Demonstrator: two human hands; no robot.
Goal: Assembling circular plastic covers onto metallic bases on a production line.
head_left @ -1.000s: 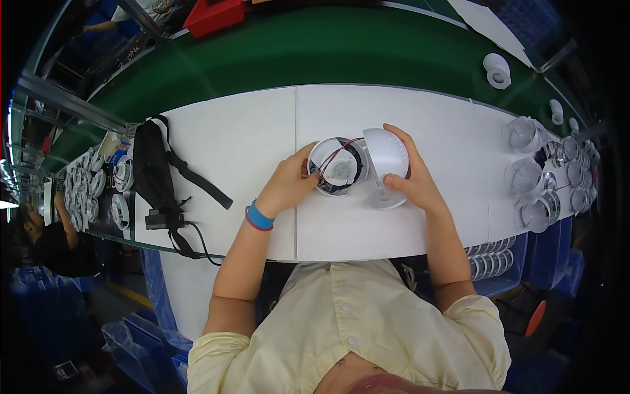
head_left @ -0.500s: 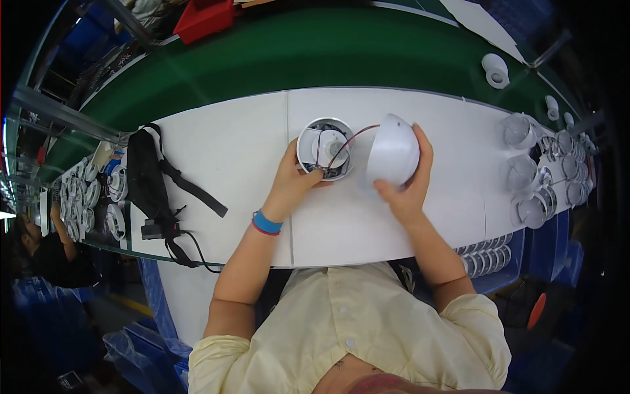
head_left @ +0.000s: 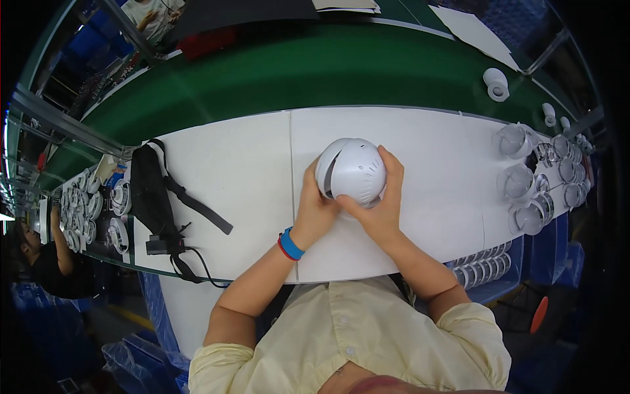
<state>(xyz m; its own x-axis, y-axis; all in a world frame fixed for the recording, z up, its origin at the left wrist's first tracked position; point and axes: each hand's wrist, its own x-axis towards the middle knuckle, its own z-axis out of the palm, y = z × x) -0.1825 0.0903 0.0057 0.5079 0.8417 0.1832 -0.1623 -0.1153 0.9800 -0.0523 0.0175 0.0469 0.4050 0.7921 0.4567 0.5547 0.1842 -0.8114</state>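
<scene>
Above the middle of the white tabletop I hold a round white housing in two parts, tilted against each other. My left hand (head_left: pixel 316 211) is closed round the left part (head_left: pixel 333 151). Fingers and thumb of my right hand (head_left: pixel 382 215) grip the right part, a smooth domed shell (head_left: pixel 359 174) with slots and small holes. A dark, narrow gap shows between the two parts toward the left, so they meet unevenly. The inside of the housing and the wires are hidden now.
A black strapped pouch (head_left: pixel 152 190) with a cable lies left. White round parts (head_left: pixel 82 207) crowd the far left, near another person (head_left: pixel 56 262). Clear domes (head_left: pixel 515 182) stand right, above a blue bin (head_left: pixel 518 259) of rings. Behind runs a green belt (head_left: pixel 394 72) with a white cylinder (head_left: pixel 497 85).
My right hand has brought the domed shell left onto the part in my left hand, covering its inside and wires. My left hand has moved slightly right and nearer me.
</scene>
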